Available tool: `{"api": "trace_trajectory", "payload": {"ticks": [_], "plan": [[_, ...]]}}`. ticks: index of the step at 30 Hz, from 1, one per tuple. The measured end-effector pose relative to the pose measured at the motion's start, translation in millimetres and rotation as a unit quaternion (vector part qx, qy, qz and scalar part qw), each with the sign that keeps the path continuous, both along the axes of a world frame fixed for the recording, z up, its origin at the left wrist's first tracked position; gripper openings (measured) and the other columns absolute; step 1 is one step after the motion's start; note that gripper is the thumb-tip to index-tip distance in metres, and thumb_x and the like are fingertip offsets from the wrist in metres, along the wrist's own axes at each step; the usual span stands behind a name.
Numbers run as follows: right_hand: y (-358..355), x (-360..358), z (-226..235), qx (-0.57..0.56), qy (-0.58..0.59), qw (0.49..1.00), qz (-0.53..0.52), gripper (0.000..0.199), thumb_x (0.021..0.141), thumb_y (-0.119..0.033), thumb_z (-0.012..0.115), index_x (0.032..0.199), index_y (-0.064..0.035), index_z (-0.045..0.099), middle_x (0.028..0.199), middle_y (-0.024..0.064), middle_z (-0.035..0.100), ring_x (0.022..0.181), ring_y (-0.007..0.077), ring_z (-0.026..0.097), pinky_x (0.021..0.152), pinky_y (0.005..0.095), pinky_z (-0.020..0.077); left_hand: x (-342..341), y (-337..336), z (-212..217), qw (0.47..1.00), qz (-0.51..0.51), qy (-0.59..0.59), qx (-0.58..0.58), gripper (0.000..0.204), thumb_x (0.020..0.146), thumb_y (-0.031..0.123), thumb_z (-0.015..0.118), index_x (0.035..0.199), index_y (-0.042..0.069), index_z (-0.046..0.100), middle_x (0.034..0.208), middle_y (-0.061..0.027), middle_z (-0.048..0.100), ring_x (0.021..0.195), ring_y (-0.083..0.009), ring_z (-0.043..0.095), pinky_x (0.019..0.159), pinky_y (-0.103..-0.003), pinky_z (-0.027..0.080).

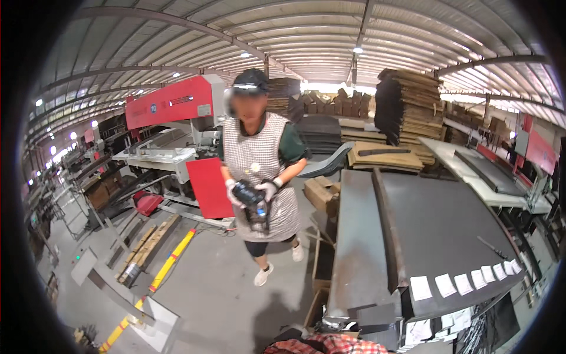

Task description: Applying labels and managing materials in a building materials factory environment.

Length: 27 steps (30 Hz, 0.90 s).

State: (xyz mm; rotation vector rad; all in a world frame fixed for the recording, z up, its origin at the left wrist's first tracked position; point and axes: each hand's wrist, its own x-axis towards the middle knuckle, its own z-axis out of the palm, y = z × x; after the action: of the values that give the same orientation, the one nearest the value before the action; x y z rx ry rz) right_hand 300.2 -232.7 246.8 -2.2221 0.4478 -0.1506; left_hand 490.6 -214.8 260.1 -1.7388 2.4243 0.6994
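Yellow floor tape (168,265) runs diagonally across the grey concrete at the left, beside wooden pallets (144,245) lying flat. Behind them we see a red machine (171,106) with a pale bed and a red panel (209,187) leaning at its base. Near the middle a co-worker (259,165) in a checked apron and dark cap stands facing us, holding a black handheld device (250,200) in both gloved hands at waist height. Right of that person, open cardboard boxes (321,192) sit on the floor. Further right, a large stack of dark flat sheets (436,230) fills a table, with a row of small white cards (466,282) along its near edge. Tall piles of brown cardboard (407,106) stand behind. Our own hands are out of view, so we cannot tell how they are held; only a red plaid sleeve (330,345) shows at the bottom edge.
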Motion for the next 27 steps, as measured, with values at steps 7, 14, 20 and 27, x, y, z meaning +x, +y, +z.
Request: {"api": "trace_trajectory", "payload": {"ticks": [7,14,20,27], "plan": [[8,2,14,-0.044,-0.002,0.999,-0.007,0.041,0.071,-0.010,0.071,0.108,-0.0071,0.053,0.093,0.0089,0.062,0.078,0.0249,0.060,0.068,0.0338,0.0506,15,8,-7,0.996,-0.053,-0.064,0.027,0.058,0.058,0.044,0.077,0.099,0.006,0.066,0.105,-0.0132,0.062,0.101,-0.0303,0.059,0.089,-0.037,0.047],[8,2,17,-0.097,0.026,0.995,-0.014,0.042,0.070,-0.013,0.072,0.107,-0.0071,0.053,0.092,0.0100,0.062,0.077,0.0265,0.061,0.067,0.0347,0.0509,117,57,26,0.981,0.024,-0.085,-0.170,0.080,0.043,0.038,0.084,0.113,0.014,0.054,0.108,-0.0033,0.057,0.111,-0.0210,0.051,0.103,-0.044,0.026],[23,-18,21,-0.153,0.044,0.987,-0.020,0.042,0.069,-0.015,0.073,0.106,-0.0072,0.053,0.090,0.0109,0.063,0.076,0.0279,0.061,0.066,0.0354,0.0511,198,79,6,0.906,0.100,-0.155,-0.380,0.049,0.076,0.009,0.054,0.124,0.015,0.045,0.113,-0.0046,0.055,0.119,-0.0237,0.045,0.112,-0.052,0.014],[30,39,49,-0.282,0.048,0.958,-0.016,0.044,0.068,-0.017,0.074,0.105,-0.0072,0.053,0.089,0.0119,0.064,0.074,0.0295,0.062,0.065,0.0363,0.0514,113,145,-25,0.805,0.525,0.025,-0.274,0.063,0.085,0.014,0.055,0.142,0.010,0.027,0.133,-0.0138,0.044,0.127,-0.0311,0.037,0.109,-0.044,0.025]]}}
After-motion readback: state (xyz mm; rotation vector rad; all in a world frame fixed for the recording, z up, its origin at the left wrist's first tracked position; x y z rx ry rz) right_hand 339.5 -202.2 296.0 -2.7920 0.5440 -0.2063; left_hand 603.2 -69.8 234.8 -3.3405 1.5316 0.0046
